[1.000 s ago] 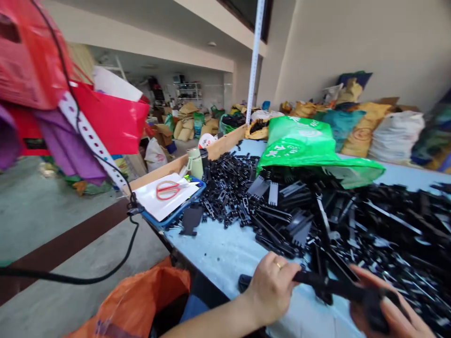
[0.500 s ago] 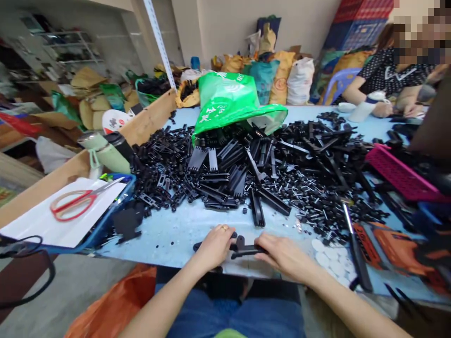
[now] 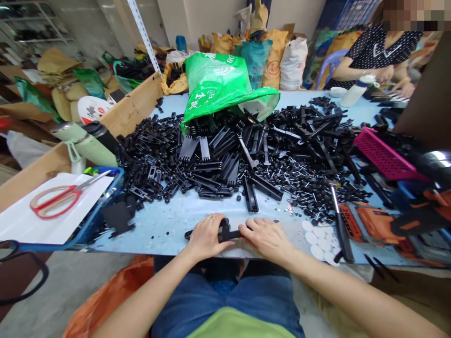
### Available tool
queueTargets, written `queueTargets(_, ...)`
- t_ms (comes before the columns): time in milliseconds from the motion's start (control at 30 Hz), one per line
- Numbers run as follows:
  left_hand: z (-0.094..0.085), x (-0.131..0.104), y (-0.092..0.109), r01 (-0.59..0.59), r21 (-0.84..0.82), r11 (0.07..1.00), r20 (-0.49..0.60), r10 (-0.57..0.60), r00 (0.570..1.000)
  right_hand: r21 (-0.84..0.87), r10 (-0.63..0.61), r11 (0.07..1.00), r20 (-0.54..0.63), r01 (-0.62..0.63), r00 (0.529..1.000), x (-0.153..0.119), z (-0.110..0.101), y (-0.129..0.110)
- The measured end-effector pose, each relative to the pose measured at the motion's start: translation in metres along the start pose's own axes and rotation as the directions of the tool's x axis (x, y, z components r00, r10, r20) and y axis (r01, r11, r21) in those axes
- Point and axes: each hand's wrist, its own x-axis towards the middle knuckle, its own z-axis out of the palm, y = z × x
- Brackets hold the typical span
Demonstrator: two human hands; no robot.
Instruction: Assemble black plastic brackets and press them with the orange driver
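Note:
Near the table's front edge, both of my hands are closed on a long black plastic part (image 3: 231, 234). My left hand (image 3: 206, 237) wraps round its left section, thumb in front, and a dark end pokes out to the left of the knuckles. My right hand (image 3: 266, 237) grips the right section from above with bent fingers, hiding that end. Just beyond my hands, a black channel-shaped piece (image 3: 251, 195) lies at the front of a heap of black plastic parts (image 3: 211, 173). Several metal spanners, one a silver spanner (image 3: 247, 152), lie among the parts.
A green bag (image 3: 218, 80) spills onto the heap. Scissors (image 3: 56, 199) rest on white paper over a blue tray (image 3: 79, 241) at left. At right are a hammer (image 3: 340, 223), white discs (image 3: 312, 238), an orange power tool (image 3: 368, 220), a pink basket (image 3: 385, 155) and a seated person (image 3: 375, 61).
My right hand has come closer to my left, its fingers now lying further over the black part. The part sits flatter, and the view has tilted down somewhat.

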Motion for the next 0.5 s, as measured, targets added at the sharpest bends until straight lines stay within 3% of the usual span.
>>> queueTargets(100,0.000,-0.005,-0.001,-0.057,-0.034,0.998,-0.037,0.056,0.998,-0.033,-0.014,0.999,0.014,0.014,1.000,0.002,-0.009,-0.007)
queueTargets(233,-0.001,-0.006,-0.002,-0.092,-0.040,0.995,0.003,0.093,0.996,-0.024,-0.013,1.000,0.018,0.013,1.000,0.009,-0.010,-0.001)
queueTargets(367,-0.002,0.014,0.003,-0.090,0.014,0.996,0.075,0.088,0.993,0.113,-0.022,0.993,-0.004,0.023,1.000,-0.003,0.010,0.016)
queueTargets(433,0.002,0.032,0.013,-0.147,0.046,0.988,0.042,0.145,0.989,0.207,0.004,0.978,-0.062,0.009,0.998,-0.017,0.026,0.025)
queueTargets(500,0.010,0.055,0.021,-0.108,0.125,0.986,-0.004,0.110,0.994,0.277,0.076,0.960,-0.158,-0.030,0.985,-0.020,0.045,0.037)
